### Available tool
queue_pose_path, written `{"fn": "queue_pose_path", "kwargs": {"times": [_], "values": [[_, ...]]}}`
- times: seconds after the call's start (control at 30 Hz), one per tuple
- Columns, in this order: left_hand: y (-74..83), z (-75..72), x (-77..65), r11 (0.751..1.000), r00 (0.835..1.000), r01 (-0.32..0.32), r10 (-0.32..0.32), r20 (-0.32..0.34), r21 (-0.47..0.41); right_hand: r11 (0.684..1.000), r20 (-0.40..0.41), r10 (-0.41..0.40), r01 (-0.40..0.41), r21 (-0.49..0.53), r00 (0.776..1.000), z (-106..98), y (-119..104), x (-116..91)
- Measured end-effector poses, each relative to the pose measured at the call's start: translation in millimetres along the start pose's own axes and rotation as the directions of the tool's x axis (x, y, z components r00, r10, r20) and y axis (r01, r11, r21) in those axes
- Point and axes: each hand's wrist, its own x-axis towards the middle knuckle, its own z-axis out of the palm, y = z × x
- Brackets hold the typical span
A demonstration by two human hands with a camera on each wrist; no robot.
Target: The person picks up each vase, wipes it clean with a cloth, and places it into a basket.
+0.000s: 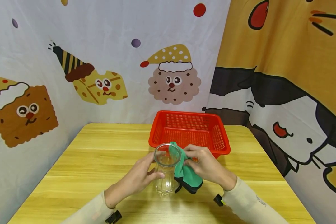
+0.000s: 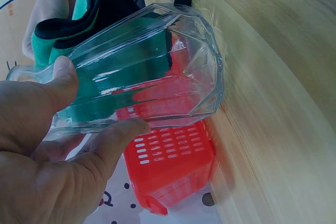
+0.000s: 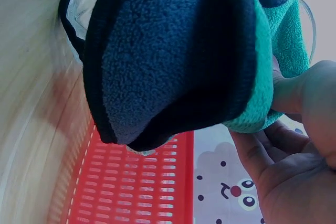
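A clear glass vase (image 1: pixel 165 179) with a flared round rim and faceted sides stands upright over the wooden table. My left hand (image 1: pixel 141 174) grips it from the left, thumb on the near side and fingers around the far side. In the left wrist view the glass vase (image 2: pixel 152 72) shows its thick faceted base close to the tabletop. My right hand (image 1: pixel 204 161) pinches a green cleaning cloth (image 1: pixel 190 175) with black edging and a dark grey reverse. The cloth lies along the vase's right side, its upper end at the rim. In the right wrist view the cloth (image 3: pixel 152 56) hides most of the vase.
A red perforated plastic basket (image 1: pixel 189 116) stands behind the hands on the wooden table (image 1: pixel 100 161), its near rim close to my right hand. Cartoon-printed curtains (image 1: pixel 114 31) hang behind the table and along its right side.
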Motion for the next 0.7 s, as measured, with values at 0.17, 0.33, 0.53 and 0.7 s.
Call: {"fn": "queue_pose_path", "kwargs": {"times": [0.17, 0.33, 0.53, 0.7], "values": [[-0.8, 0.1, -0.2, 1.000, 1.000, 0.003, -0.003, -0.005, 0.007, 1.000, 0.019, -0.009, 0.010, -0.019, 1.000, 0.1, -0.2, 0.5], [-1.7, 0.4, -0.3, 1.000, 1.000, -0.004, 0.005, -0.008, 0.014, 0.999, 0.035, -0.015, 0.017, -0.048, 0.999, 1.1, 1.6, -0.7], [-2.1, 1.1, -0.5, 1.000, 1.000, -0.016, 0.016, -0.008, 0.016, 0.998, 0.052, -0.018, 0.022, -0.063, 0.998, 1.4, 1.5, -1.7], [-2.4, 1.1, -0.9, 1.000, 1.000, -0.012, 0.012, -0.002, 0.001, 0.997, 0.070, -0.006, 0.011, -0.073, 0.998, 1.7, 2.5, -2.4]]}}
